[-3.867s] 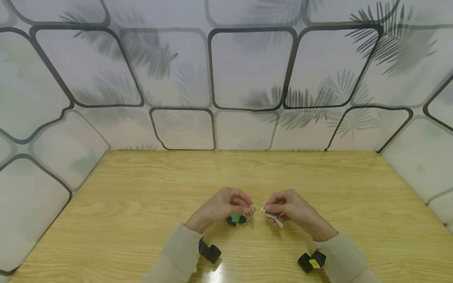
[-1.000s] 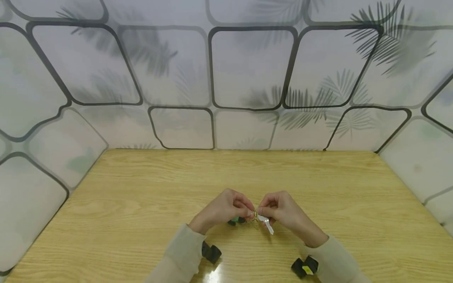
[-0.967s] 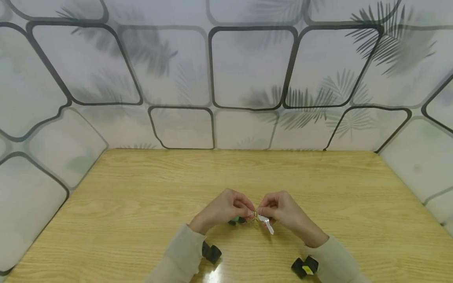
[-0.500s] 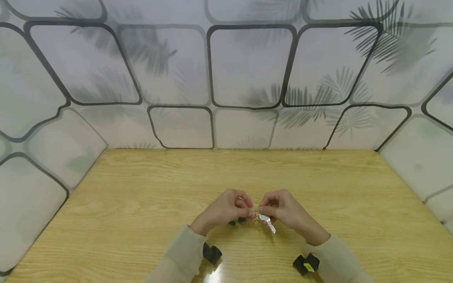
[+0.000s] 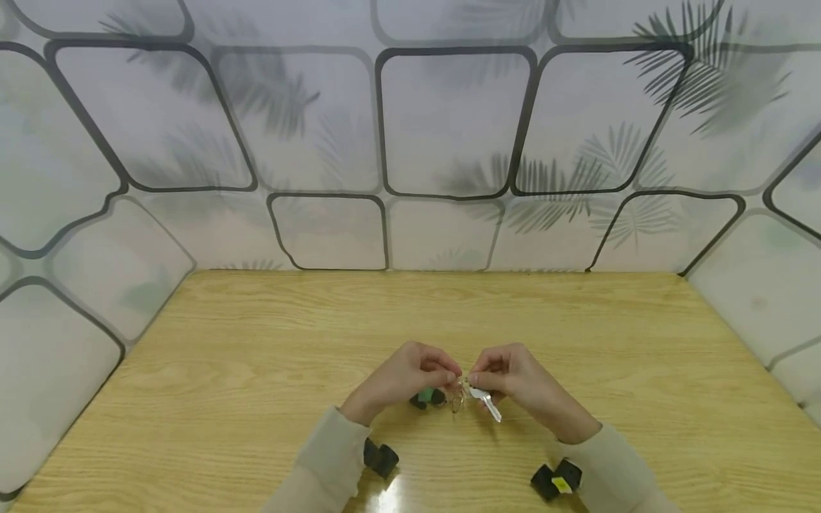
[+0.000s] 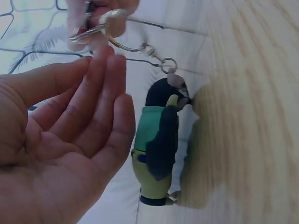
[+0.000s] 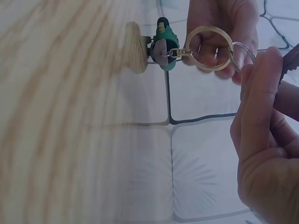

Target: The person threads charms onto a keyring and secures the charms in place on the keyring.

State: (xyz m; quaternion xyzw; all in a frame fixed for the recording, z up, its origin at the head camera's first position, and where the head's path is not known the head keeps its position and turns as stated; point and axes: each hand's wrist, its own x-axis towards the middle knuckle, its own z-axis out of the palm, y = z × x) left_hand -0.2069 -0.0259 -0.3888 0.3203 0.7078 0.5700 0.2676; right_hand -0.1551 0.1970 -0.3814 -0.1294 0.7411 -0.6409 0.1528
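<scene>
A silver key (image 5: 486, 403) is pinched between thumb and fingers of my right hand (image 5: 519, 376). A small silver ring (image 7: 240, 53) at those fingertips is linked through a larger gold ring (image 7: 209, 31). From the gold ring, a swivel clasp leads to a figurine keychain (image 6: 158, 135) with a black head and arms, green top and yellow-green lower part. The figurine lies face down at the table surface. My left hand (image 5: 404, 377) is beside the rings, fingers extended and gathered; in the left wrist view its fingertips (image 6: 110, 50) are just below the rings, contact unclear.
Wood-grain table (image 5: 288, 342) under both hands, with patterned walls (image 5: 449, 128) behind and at both sides. Black wrist cameras sit under the left cuff (image 5: 383, 459) and the right cuff (image 5: 556, 481).
The hands came together from apart, bringing key and keychain rings together. Since half a second ago, my left hand shifted slightly left, and the gold ring hangs lower below its fingertips.
</scene>
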